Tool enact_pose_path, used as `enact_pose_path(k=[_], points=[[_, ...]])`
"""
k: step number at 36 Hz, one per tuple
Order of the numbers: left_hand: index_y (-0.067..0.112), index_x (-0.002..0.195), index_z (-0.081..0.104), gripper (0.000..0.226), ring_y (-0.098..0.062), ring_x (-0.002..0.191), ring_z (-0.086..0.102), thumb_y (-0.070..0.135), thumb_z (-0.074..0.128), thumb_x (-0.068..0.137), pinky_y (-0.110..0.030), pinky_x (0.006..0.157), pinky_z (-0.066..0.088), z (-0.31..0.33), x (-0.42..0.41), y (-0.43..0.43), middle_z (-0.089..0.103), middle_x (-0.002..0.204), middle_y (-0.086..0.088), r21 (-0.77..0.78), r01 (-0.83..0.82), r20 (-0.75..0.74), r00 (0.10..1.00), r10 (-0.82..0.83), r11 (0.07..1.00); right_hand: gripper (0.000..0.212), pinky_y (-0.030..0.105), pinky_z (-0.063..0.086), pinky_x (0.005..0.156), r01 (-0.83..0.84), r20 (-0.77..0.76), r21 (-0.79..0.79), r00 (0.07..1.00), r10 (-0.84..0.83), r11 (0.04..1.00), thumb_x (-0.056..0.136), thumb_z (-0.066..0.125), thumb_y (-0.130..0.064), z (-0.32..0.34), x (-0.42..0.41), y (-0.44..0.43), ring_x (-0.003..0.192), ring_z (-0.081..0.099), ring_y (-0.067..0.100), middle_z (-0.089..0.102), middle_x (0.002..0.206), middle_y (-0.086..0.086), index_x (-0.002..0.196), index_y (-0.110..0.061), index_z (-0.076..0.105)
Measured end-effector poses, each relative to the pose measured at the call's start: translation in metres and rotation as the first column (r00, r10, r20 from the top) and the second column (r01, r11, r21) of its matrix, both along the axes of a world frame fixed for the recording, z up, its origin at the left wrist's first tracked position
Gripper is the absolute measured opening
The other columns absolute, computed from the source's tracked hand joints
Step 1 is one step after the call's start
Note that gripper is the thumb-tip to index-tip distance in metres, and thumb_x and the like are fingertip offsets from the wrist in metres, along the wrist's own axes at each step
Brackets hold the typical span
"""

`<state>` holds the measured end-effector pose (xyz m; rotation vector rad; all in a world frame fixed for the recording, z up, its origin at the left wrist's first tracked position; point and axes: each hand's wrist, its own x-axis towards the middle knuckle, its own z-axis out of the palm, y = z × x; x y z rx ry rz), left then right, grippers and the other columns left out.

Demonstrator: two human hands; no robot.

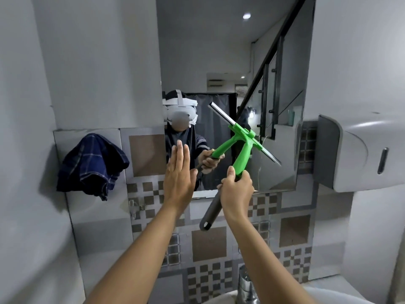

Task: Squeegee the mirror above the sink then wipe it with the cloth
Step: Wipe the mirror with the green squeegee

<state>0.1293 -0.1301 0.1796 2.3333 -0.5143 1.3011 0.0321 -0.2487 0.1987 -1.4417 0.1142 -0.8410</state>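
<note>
A tall mirror (219, 51) hangs on the wall straight ahead. My right hand (237, 190) is shut on the grey handle of a green squeegee (243, 150). Its blade lies tilted against the lower right part of the glass, high end to the left. My left hand (179, 174) is flat and open, fingers together and pointing up, at the mirror's lower left edge; it holds nothing. A dark blue checked cloth (92, 164) hangs on the wall to the left of the mirror, apart from both hands.
A grey paper dispenser (359, 154) juts from the wall at the right of the mirror. Patterned tiles (208, 242) cover the wall below. A chrome tap (246, 286) and the white sink rim (324, 292) sit at the bottom edge.
</note>
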Motion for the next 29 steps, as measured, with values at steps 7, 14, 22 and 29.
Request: enact_pose_path(k=[7, 14, 22, 29], points=[[0.0, 0.144, 0.014, 0.071, -0.026, 0.143, 0.004, 0.015, 0.056, 0.089, -0.04, 0.115, 0.02, -0.014, 0.005, 0.007, 0.009, 0.154, -0.017, 0.05, -0.026, 0.082, 0.996, 0.022, 0.998, 0.021, 0.032, 0.046, 0.049, 0.0, 0.034, -0.13, 0.999, 0.005, 0.992, 0.096, 0.045, -0.026, 0.006, 0.003, 0.025, 0.052, 0.053, 0.018, 0.055, 0.065, 0.004, 0.086, -0.008, 0.048], [0.005, 0.145, 0.014, 0.064, -0.024, 0.142, 0.008, 0.016, 0.046, 0.09, -0.043, 0.109, 0.034, -0.02, -0.003, 0.006, 0.01, 0.154, -0.012, 0.004, -0.008, 0.071, 0.997, 0.007, 1.0, 0.022, 0.037, 0.048, 0.052, 0.049, 0.012, -0.346, 0.999, -0.048, 0.937, 0.095, 0.042, -0.033, 0.008, 0.005, 0.039, 0.055, 0.052, 0.02, 0.055, 0.07, 0.001, 0.096, -0.011, 0.047], [0.006, 0.145, 0.014, 0.068, -0.018, 0.143, -0.004, 0.015, 0.053, 0.091, -0.044, 0.108, 0.035, -0.029, 0.001, 0.001, 0.008, 0.155, -0.011, -0.026, -0.026, 0.037, 0.999, 0.027, 0.999, 0.032, 0.033, 0.042, 0.048, 0.083, -0.021, -0.565, 0.993, -0.115, 0.821, 0.096, 0.039, -0.035, -0.004, 0.009, 0.029, 0.057, 0.053, 0.023, 0.056, 0.072, 0.005, 0.109, -0.006, 0.043], [0.005, 0.145, 0.014, 0.07, -0.027, 0.143, 0.007, 0.017, 0.055, 0.091, -0.045, 0.111, 0.028, -0.042, 0.001, -0.01, 0.01, 0.154, -0.014, -0.098, -0.086, 0.019, 0.996, 0.088, 0.992, 0.028, 0.031, 0.04, 0.047, 0.053, -0.011, -0.721, 0.996, -0.087, 0.691, 0.096, 0.039, -0.033, -0.009, 0.008, 0.003, 0.058, 0.054, 0.023, 0.061, 0.077, 0.006, 0.109, -0.008, 0.042]])
